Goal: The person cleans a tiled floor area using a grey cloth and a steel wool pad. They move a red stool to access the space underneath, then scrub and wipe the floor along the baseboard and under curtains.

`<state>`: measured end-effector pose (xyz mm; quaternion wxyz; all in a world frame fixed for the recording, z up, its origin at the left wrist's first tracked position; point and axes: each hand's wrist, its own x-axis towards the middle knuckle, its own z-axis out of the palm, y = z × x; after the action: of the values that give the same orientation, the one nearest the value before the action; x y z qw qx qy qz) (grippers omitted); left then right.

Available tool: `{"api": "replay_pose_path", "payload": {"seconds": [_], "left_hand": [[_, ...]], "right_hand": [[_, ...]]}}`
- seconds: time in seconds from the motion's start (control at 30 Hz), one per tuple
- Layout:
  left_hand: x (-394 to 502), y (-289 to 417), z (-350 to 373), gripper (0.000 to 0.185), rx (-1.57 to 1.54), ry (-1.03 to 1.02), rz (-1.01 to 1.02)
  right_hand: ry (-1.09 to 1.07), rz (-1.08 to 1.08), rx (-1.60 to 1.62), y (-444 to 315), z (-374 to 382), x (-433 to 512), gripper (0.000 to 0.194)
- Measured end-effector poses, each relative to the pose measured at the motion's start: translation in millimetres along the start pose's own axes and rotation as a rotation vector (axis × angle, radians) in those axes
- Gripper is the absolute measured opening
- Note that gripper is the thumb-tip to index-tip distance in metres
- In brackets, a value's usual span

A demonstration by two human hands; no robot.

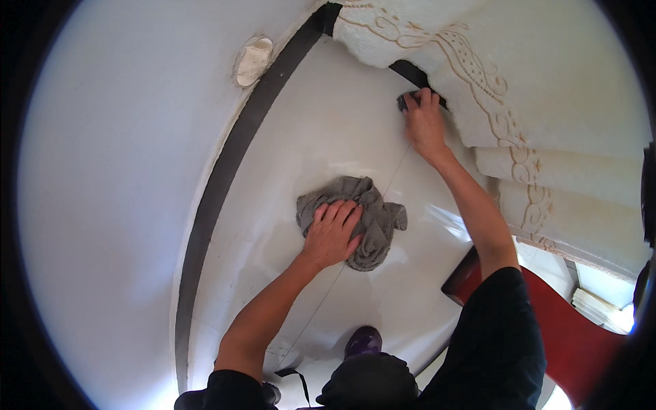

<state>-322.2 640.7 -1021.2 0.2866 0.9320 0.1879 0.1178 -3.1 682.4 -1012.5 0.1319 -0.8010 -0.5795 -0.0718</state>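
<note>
A crumpled grey cloth [376, 233] lies on the pale tiled floor [307, 133]. My left hand [330, 233] rests on it with the fingers spread and slightly bent; whether they grip the fabric cannot be told. Farther out, at the upper right, my right hand [426, 120] has its fingers bent over a small dark grey pad or scrubber [406, 102]. That pad touches the floor beside the black skirting [410, 72], close to the hem of a cream curtain [476, 113] with embroidered scrolls. My right fingers partly cover the pad.
Along the left runs a white wall [118, 179] with black skirting [220, 179] and a whitish oval patch [254, 60]. A red piece of furniture [558, 318] stands at the lower right. My purple shoe [364, 341] and a black strap [297, 376] show near the bottom.
</note>
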Motion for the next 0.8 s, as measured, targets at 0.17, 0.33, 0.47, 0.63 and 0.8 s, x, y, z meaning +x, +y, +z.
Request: {"api": "replay_pose_path", "payload": {"seconds": [0.17,0.33,0.47,0.63,0.8], "left_hand": [[0.4,-0.8,-0.9,0.065,0.007,0.005,0.010],[1.2,-1.2,-2.2,0.066,0.004,-0.003,0.005],[0.4,-1.8,-2.5,0.063,0.043,-0.018,0.014],[0.8,-3.7,-3.3,0.064,0.038,-0.016,0.032],[1.7,-3.5,-1.5,0.066,0.005,0.006,0.031]], "right_hand": [[0.024,-0.072,-0.034,3.1,2.6,21.5,0.022],[-0.140,0.068,-0.115,16.2,-9.8,10.9,0.017],[0.028,-0.114,-0.140,-3.1,6.9,36.1,0.014],[-0.066,-0.009,-0.263,-4.9,7.2,39.5,0.007],[-0.183,0.062,-0.408,34.0,-6.0,0.5,0.013]]}}
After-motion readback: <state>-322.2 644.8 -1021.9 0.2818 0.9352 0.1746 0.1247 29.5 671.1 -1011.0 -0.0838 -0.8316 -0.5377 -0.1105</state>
